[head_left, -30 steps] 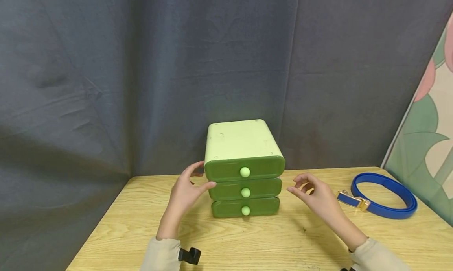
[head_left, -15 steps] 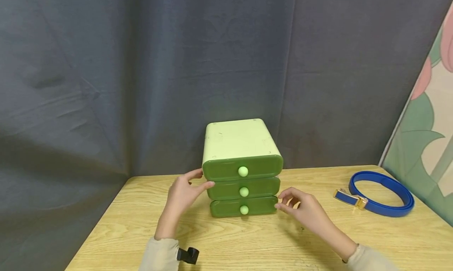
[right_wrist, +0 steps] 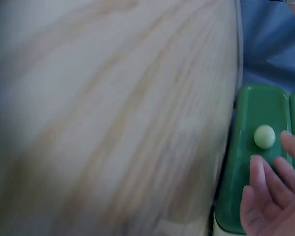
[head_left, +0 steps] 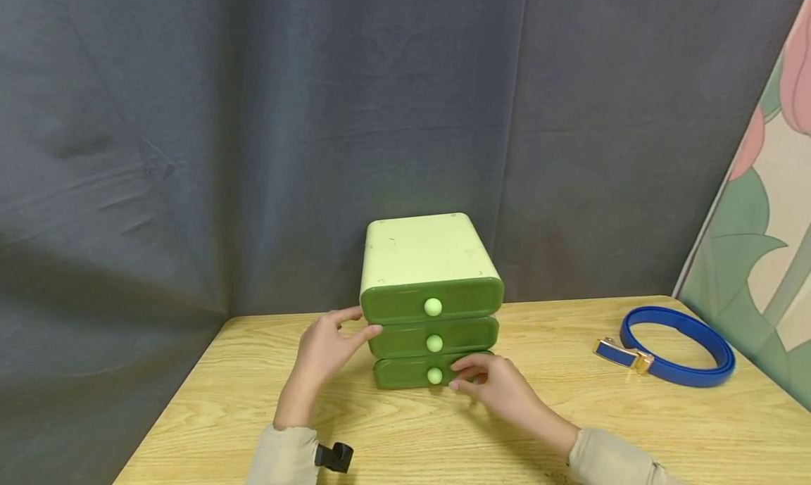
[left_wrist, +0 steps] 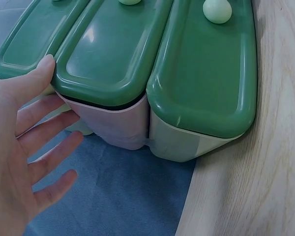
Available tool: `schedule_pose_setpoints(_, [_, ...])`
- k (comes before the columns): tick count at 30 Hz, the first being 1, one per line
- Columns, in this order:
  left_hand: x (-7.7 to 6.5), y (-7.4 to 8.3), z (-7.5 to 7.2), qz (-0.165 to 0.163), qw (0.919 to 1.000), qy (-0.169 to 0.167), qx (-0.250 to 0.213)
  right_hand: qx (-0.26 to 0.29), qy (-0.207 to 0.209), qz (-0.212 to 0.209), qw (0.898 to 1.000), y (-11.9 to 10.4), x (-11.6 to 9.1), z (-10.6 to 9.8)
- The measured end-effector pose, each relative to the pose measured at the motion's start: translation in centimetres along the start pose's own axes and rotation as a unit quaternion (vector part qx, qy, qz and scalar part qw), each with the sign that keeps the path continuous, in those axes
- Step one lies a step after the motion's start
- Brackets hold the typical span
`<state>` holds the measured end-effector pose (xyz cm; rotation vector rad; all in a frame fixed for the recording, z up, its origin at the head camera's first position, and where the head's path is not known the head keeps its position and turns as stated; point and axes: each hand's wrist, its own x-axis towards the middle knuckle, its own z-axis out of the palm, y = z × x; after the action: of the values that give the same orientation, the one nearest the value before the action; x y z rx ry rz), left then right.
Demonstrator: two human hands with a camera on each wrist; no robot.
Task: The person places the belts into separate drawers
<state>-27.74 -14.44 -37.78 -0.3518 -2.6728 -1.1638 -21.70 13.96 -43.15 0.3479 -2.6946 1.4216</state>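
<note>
A small drawer unit (head_left: 424,249) stands on the table, with a pale green top and three dark green drawer fronts, each bearing a round pale knob. At its left side is my left hand (head_left: 323,351). The thumb touches the front edge near the middle drawer (left_wrist: 108,44), while the fingers extend loosely along the side. My right hand (head_left: 497,386) is in front of the bottom drawer (head_left: 399,374), fingers bent a little and holding nothing. In the right wrist view, the thumb and fingertips are spread beside the bottom knob (right_wrist: 264,136), apart from it.
A coiled blue belt (head_left: 697,377) with a gold buckle (head_left: 642,362) lies on the right of the wooden table (head_left: 209,407). A grey-blue curtain (head_left: 380,119) hangs behind the drawer unit. A flower-patterned panel (head_left: 760,253) borders the table on the right.
My right hand has moved left and down, from beside the drawer unit to the front of the bottom drawer near its knob. My left hand has stayed at the unit's left side.
</note>
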Motion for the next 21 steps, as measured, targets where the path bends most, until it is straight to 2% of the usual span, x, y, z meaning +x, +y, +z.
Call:
schedule_pose_setpoints(4, [-0.1, -0.1, 0.0, 0.007, 1.0, -0.002, 0.003, 0.044, -0.007, 0.024, 0.999, 0.0, 0.4, 1.2])
schedule_pose_setpoints(9, [-0.2, -0.3, 0.0, 0.005, 1.0, -0.006, -0.001, 0.094, -0.007, 0.032, 0.995, -0.2, 0.5, 2.1])
schedule_pose_setpoints(16, [0.0, -0.3, -0.3, 0.021, 0.9996, -0.013, -0.014, 0.098, -0.003, 0.034, 0.995, -0.8, 0.8, 2.2])
schedule_pose_setpoints(21, [0.1, -0.4, -0.2, 0.038, 0.9992, -0.002, 0.009, 0.085, -0.012, 0.037, 0.996, -0.7, 0.9, 2.4])
